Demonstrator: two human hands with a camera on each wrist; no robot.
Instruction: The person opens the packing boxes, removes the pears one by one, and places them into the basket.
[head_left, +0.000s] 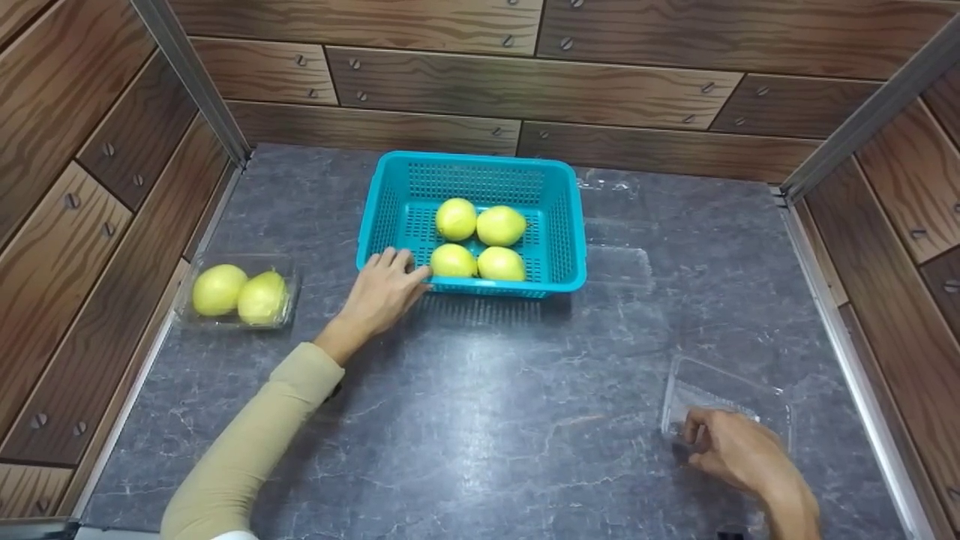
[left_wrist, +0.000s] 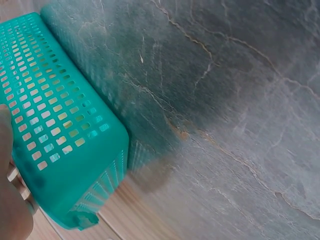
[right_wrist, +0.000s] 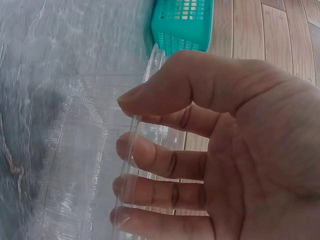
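Gripping the turquoise basket (head_left: 476,180) by its rim, the left hand (head_left: 384,294) is curling its fingers over the near left corner, and a pale olive sleeve (head_left: 259,427) is running up that arm. Inside the basket, four yellow-green fruits (head_left: 456,219) are sitting in two rows of two, with the nearest left one lying just beside the hand's thumb side. And over on the right, the right hand (head_left: 742,450) is doing some pinching of its own: it is grasping the edge of a clear plastic box (head_left: 705,375), thumb on one face, fingers showing through from behind. That box is sitting well apart from the basket, low on the near right of the desk (head_left: 487,412); whether it is touching the surface, I cannot tell. Just right of the basket, more clear trays (head_left: 619,266) are lying in a row, their outlines melting into the dark gray marbling, so counting them is proving tricky. Out on the far left, a clear container (head_left: 225,324) is holding two more fruits (head_left: 219,289), side by side, and wood-patterned walls (head_left: 525,82) are standing round the desk's back and sides.
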